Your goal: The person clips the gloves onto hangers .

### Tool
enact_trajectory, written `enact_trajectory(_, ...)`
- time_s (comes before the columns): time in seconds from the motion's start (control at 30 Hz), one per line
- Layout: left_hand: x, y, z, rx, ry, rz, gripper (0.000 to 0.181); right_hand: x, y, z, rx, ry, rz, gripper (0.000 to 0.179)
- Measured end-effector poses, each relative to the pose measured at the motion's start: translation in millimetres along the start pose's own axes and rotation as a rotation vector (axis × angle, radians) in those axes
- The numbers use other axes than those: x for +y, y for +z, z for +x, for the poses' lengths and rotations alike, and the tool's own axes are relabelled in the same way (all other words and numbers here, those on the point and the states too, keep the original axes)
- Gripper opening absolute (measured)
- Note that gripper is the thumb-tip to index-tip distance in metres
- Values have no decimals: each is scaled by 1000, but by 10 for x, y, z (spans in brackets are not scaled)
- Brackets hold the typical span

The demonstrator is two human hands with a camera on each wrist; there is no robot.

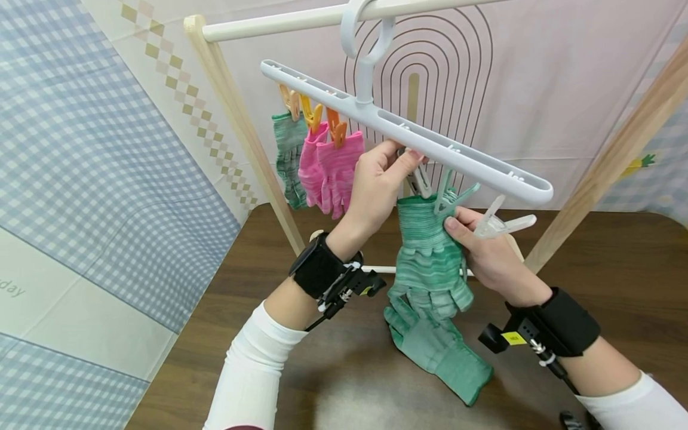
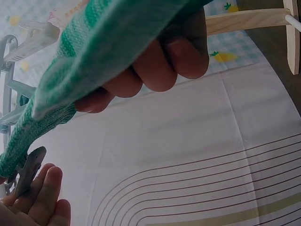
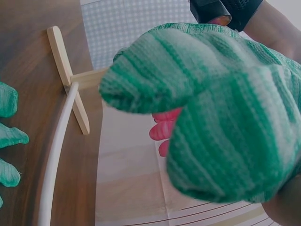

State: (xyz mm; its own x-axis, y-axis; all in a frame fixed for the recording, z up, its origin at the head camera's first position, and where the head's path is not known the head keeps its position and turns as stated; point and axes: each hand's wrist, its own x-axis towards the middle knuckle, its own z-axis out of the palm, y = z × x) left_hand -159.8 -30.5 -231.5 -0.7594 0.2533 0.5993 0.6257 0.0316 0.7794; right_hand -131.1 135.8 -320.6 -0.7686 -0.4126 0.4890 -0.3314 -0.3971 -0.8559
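Observation:
A green striped knit glove [image 1: 430, 257] hangs fingers-down below the right half of a white hanger [image 1: 457, 152]. My left hand [image 1: 376, 185] pinches a grey clothespin [image 1: 420, 182] at the glove's cuff; in the left wrist view the grey clothespin [image 2: 30, 172] meets the cuff's edge. With thumb in front and fingers behind, my right hand [image 1: 489, 257] grips the cuff's right side. A teal clothespin [image 1: 448, 194] hangs over the cuff; whether it bites the fabric I cannot tell. The striped glove [image 3: 230, 127] fills the right wrist view, hiding most of the right hand.
A pink glove pair [image 1: 335, 164] and a dark green glove [image 1: 290, 158] hang by orange and yellow clothespins at left. A translucent clothespin [image 1: 500, 222] hangs at right. Another green glove [image 1: 441, 352] lies on the brown table [image 1: 247, 310]. The wooden rack [image 1: 242, 125] stands around the hanger.

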Motion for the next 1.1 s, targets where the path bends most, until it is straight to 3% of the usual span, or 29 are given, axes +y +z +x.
enact_trajectory(0.47, -20, -15, -18, -4, -3, 23, 24, -31, 46, 35, 56, 35, -76, 22)
enact_trajectory(0.77, -25, -18, -9, 0, -12, 20, 24, -24, 75, 68, 76, -6, -41, 23)
enact_trajectory(1.1, -56, -30, 6, 13, -43, -18, 25, -26, 72, 82, 84, 3, -40, 22)
